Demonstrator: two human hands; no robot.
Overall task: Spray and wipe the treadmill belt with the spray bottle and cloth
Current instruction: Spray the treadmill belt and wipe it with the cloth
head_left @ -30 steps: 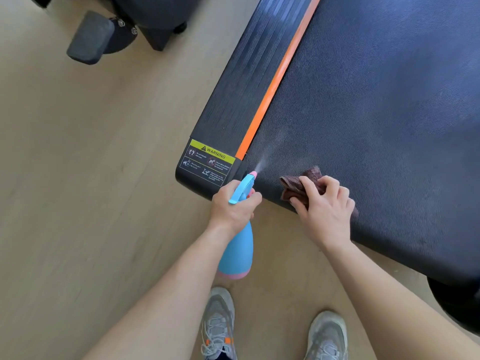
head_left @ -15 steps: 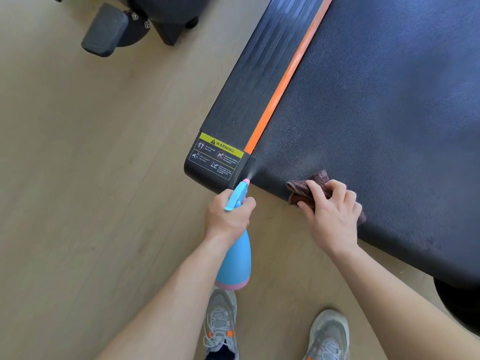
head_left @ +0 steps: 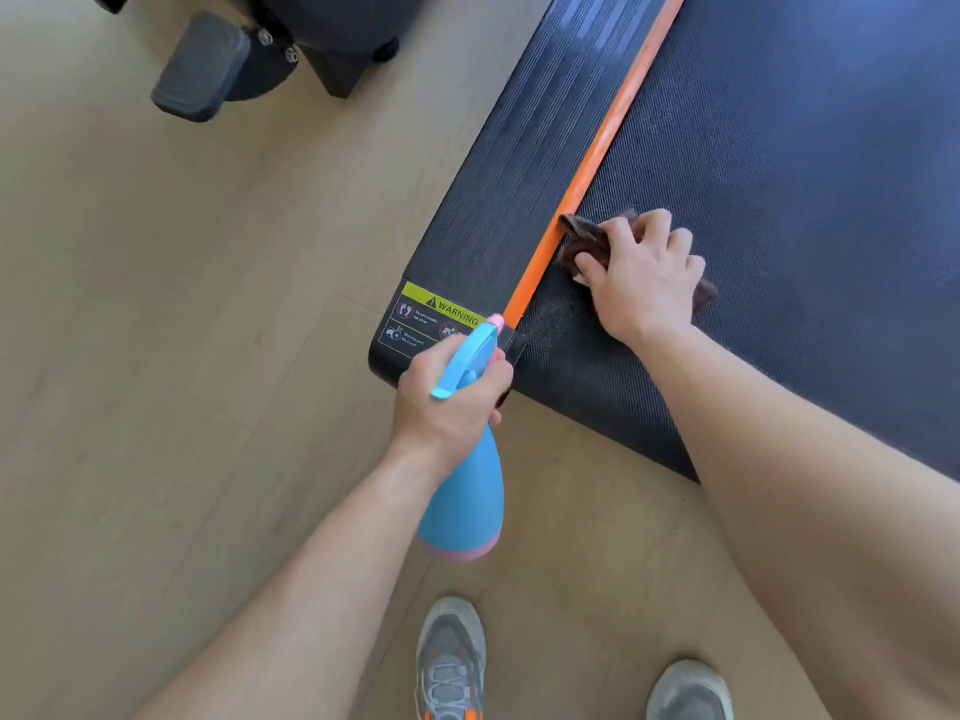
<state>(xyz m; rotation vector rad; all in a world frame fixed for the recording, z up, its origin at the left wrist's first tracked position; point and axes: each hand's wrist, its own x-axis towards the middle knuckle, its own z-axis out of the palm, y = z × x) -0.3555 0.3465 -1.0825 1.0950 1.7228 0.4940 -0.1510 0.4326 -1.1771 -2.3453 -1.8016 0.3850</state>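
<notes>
So, left grip: fingers wrapped right round the neck of the spray bottle, holding it up off the floor
Spray bottle: blue with a pink base and pink nozzle tip, tilted, nozzle sitting at the near end of the orange stripe
Right grip: fingers bent over the cloth, thumb tucked against it, pressing it down just right of the stripe
Cloth: dark brown and bunched up, with one corner touching the stripe
Belt: dark and textured, covers everything right of the stripe, with a darker speckled patch by the stripe's near end
Warning sticker: yellow, just left of the stripe's near end, partly behind the nozzle
Shoes: grey pair on the floor, well back from the stripe
</notes>
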